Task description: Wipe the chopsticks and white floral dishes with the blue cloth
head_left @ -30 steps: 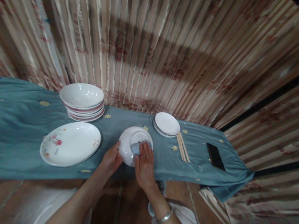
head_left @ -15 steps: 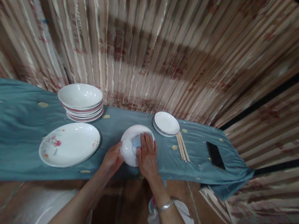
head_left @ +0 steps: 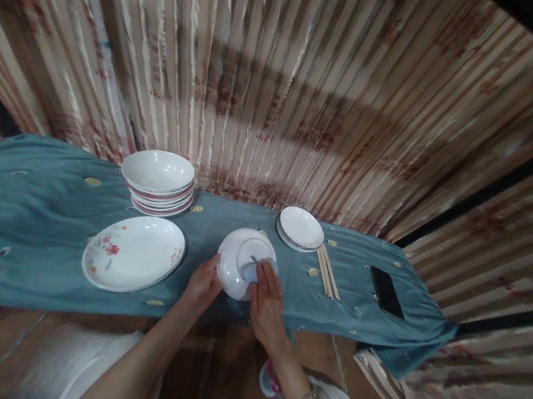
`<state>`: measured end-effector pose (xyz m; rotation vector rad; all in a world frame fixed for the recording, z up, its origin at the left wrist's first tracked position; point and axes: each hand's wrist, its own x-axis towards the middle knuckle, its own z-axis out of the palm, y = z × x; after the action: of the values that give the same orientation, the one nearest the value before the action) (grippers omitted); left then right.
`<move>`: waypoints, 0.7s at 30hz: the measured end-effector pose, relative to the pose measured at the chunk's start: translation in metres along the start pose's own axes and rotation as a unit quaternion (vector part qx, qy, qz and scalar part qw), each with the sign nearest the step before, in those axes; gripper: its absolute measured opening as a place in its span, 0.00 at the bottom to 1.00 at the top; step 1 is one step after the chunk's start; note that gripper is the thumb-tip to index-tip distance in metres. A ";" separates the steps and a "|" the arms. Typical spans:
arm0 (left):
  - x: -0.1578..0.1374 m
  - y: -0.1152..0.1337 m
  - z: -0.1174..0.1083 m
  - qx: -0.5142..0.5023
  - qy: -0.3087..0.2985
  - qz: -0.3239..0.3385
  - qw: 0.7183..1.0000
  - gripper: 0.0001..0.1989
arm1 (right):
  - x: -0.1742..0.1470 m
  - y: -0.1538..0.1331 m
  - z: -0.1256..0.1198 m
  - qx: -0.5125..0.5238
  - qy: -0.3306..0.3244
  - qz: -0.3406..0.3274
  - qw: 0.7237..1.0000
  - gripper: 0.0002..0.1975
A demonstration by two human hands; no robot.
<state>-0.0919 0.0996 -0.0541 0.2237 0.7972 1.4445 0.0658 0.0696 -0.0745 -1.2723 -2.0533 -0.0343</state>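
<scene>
A white bowl point(head_left: 233, 248) is held over the front edge of the table, its underside and foot ring facing me. My left hand point(head_left: 204, 282) grips its rim from the left, thumb and fingers closed around the edge. On the right, my right hand point(head_left: 268, 301) presses a light blue cloth point(head_left: 251, 272) flat against the bowl's underside. The fingers lie close together and hide part of the cloth. How the bowl's inner side looks is hidden from me.
Left of the bowl lie oval plates point(head_left: 135, 260) with flowers, below stacked white bowls point(head_left: 159, 172). Small plates point(head_left: 300, 227), wooden chopsticks point(head_left: 328, 273) and a black phone point(head_left: 386, 291) are to the right. A teal cloth point(head_left: 53, 206) covers the table; a pleated curtain point(head_left: 268, 58) hangs behind.
My right hand and the blue cloth have slid down and right across the bowl's underside, baring more of the foot ring. My left hand keeps its hold. The whole view has shifted slightly.
</scene>
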 end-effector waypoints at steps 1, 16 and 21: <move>-0.001 0.001 0.001 -0.002 -0.002 0.005 1.000 0.06 | -0.002 -0.002 0.001 0.006 0.001 -0.007 1.000 0.25; -0.016 0.008 0.016 -0.051 0.068 -0.019 0.996 0.12 | 0.028 -0.044 0.015 -0.037 -0.033 -0.139 0.989 0.26; -0.022 0.008 0.020 -0.072 0.056 -0.006 0.996 0.13 | 0.055 -0.053 0.009 -0.035 -0.023 -0.138 0.990 0.21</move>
<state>-0.0844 0.0869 -0.0268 0.0278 0.7786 1.5065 0.0046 0.0884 -0.0318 -1.0290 -2.2716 -0.2087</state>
